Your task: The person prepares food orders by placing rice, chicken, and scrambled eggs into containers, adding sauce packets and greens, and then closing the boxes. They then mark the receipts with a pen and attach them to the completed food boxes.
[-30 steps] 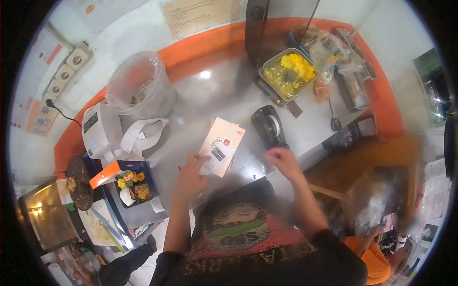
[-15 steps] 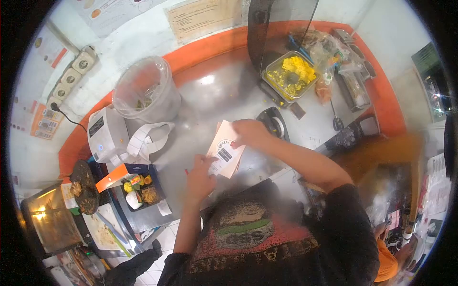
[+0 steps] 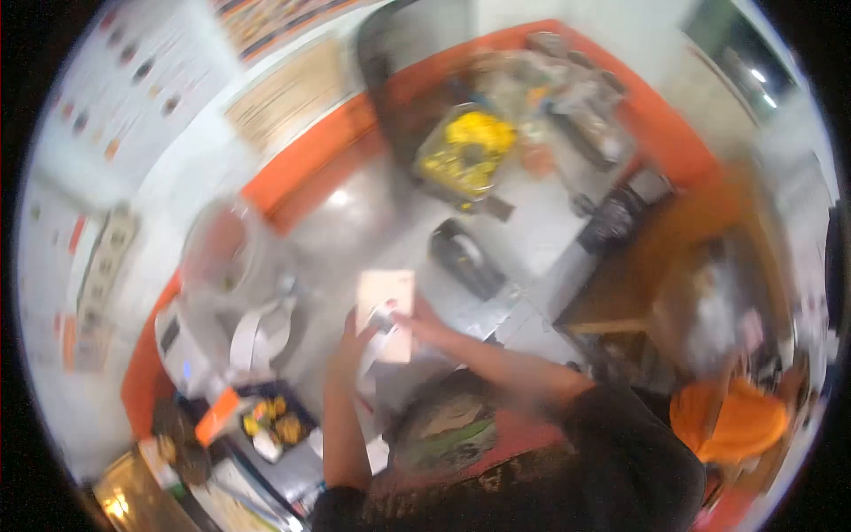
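A cream paper packet (image 3: 387,297) with a printed label is held upright in front of my body, over the metal counter (image 3: 332,226). My left hand (image 3: 353,339) grips its left edge. On the other side my right hand (image 3: 420,324) holds the right edge, with fingers across the label. Motion blur softens the fingertips. Just beyond the packet lies a black tape dispenser-like object (image 3: 467,257). Left of my hands, a white looped strip (image 3: 261,339) hangs from a white label printer (image 3: 182,346).
A tray of yellow food (image 3: 465,152) stands at the back, beside plastic bags (image 3: 541,89). A lined bucket (image 3: 222,253) is at the left, and a boxed meal (image 3: 273,424) sits nearer. Someone in orange (image 3: 727,418) is at the lower right.
The view has swung right and blurred. Both hands have drawn the packet closer to my body and turned it more upright. My right hand has moved from its top to its right side.
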`<action>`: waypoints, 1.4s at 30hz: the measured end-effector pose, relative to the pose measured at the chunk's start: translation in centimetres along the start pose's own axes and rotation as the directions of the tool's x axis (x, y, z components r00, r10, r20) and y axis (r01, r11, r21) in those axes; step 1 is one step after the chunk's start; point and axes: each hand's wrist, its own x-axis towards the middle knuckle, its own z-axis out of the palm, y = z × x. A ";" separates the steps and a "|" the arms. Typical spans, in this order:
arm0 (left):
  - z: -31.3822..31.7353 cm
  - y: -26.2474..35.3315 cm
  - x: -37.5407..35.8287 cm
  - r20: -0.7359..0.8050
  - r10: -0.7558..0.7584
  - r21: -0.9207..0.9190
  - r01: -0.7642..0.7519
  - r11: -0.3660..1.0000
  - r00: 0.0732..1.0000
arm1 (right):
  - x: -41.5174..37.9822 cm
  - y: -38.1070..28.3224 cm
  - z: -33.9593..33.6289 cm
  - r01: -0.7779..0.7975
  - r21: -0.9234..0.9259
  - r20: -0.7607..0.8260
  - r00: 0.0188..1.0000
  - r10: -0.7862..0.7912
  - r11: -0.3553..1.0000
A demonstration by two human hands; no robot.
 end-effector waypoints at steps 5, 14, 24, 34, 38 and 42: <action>0.4 -6.5 0.7 0.249 -0.004 -0.421 0.112 0.900 0.969 | 3.0 5.7 0.8 0.004 0.177 -0.203 0.979 0.033 0.984; 2.9 -4.7 -6.2 -0.046 -0.089 -0.264 0.073 0.962 0.995 | -5.4 -4.7 1.1 -0.191 0.391 0.008 0.979 0.204 0.900; 18.7 12.8 -11.3 0.460 0.669 -0.172 -0.681 0.712 0.584 | -24.8 -17.7 -13.4 0.207 0.723 -0.356 0.929 0.100 0.659; 26.3 13.9 -9.6 0.628 0.533 0.005 -0.688 0.726 0.567 | -44.4 -11.0 -38.1 0.642 0.240 -0.965 0.238 0.109 0.728; 26.8 12.8 -9.4 0.636 0.500 0.163 -0.736 0.657 0.587 | -50.3 -4.8 -51.6 0.606 0.221 -0.963 0.259 0.074 0.764; 26.2 8.9 -10.0 0.549 0.470 0.286 -0.684 0.671 0.691 | -49.6 -8.5 -56.5 0.364 0.401 -0.883 0.398 0.249 0.841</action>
